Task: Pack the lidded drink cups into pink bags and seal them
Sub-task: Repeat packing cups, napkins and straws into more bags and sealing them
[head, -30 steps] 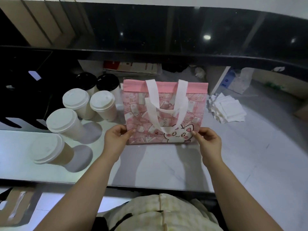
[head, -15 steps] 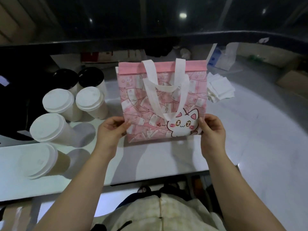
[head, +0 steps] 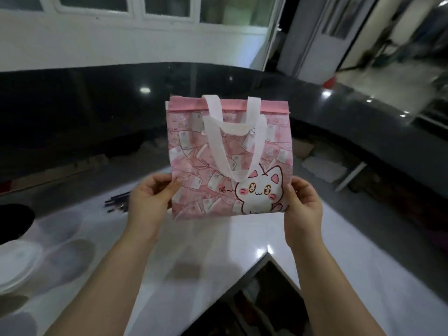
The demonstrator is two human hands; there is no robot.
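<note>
A flat pink bag (head: 218,146) with white handles and a white cat print hangs upright in the air above the white counter (head: 206,251). My left hand (head: 150,202) pinches its lower left edge, and my right hand (head: 303,204) grips its lower right edge. The bag's folded pink top band is closed. One white cup lid (head: 17,263) shows blurred at the far left edge; the other cups are out of view.
A raised black counter ledge (head: 97,105) curves behind the bag. Several dark straws (head: 116,204) lie on the white counter left of my left hand. The counter's corner edge (head: 269,254) drops off at the lower right. Cardboard and papers sit under the ledge at right.
Both hands have lifted the bag off the counter and up in front of me. The camera has tilted up, so the group of cups has slid out of view to the lower left.
</note>
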